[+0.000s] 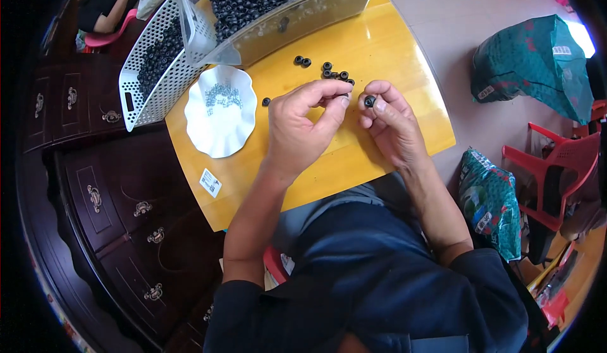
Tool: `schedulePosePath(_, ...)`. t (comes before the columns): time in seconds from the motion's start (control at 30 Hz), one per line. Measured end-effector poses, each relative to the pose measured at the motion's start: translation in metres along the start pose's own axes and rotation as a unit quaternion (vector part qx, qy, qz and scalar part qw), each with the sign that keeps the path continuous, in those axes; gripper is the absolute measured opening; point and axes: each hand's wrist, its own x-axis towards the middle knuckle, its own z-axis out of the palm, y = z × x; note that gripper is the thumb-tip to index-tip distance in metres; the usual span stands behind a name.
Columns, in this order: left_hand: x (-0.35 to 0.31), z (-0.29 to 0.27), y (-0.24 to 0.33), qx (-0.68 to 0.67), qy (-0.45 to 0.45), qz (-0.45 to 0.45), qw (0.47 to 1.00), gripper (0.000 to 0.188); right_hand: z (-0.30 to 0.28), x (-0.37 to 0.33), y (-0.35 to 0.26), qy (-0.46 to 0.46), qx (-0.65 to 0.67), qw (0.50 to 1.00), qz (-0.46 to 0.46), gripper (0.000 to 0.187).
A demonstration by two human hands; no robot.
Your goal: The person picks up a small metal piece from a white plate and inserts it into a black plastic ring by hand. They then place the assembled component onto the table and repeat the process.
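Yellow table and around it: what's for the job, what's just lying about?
Seems part of the job:
black ring in the right hand
loose black rings
clear tub
white basket
white dish

Probably lying about:
green bags
red chair at right

Shirt [379,277]: dark navy cloth, loosely cut, soft creases running across the front
Left sleeve [234,312]: short, same navy, ending near the elbow
Right sleeve [490,290]: short, wide at the opening, matching the left
Chest panel [439,344]: straight-edged, slightly lighter blue, cut off by the lower border; its kind is unclear
Trousers [378,190]: grey-blue, wrinkled, partly covered by the shirt
Forearms [253,229]: bare below the sleeves
Left hand [300,125]: ungloved, thumbnail showing
Right hand [397,125]: ungloved, bare-wristed
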Motion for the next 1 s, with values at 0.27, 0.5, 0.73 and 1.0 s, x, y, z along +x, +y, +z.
schedulePosePath(0.27,-0.007,0.008,0.003,0.0,0.027,0.033,0.999,0.013,0.002,-0.004,0.005,-0.004,0.021,0.999,0.029,0.022)
schedulePosePath(0.5,-0.006,0.014,-0.001,-0.005,0.04,0.073,0.997,0.014,0.001,-0.003,0.01,-0.02,0.078,0.996,0.037,0.021)
schedulePosePath(0.73,-0.009,0.02,-0.008,-0.016,0.061,0.079,0.995,0.014,-0.002,-0.002,0.012,-0.017,0.07,0.997,0.035,0.019)
schedulePosePath(1.0,-0.009,0.012,-0.009,0.092,0.079,0.109,0.987,0.019,-0.003,-0.001,0.013,-0.009,0.043,0.999,0.022,0.018)
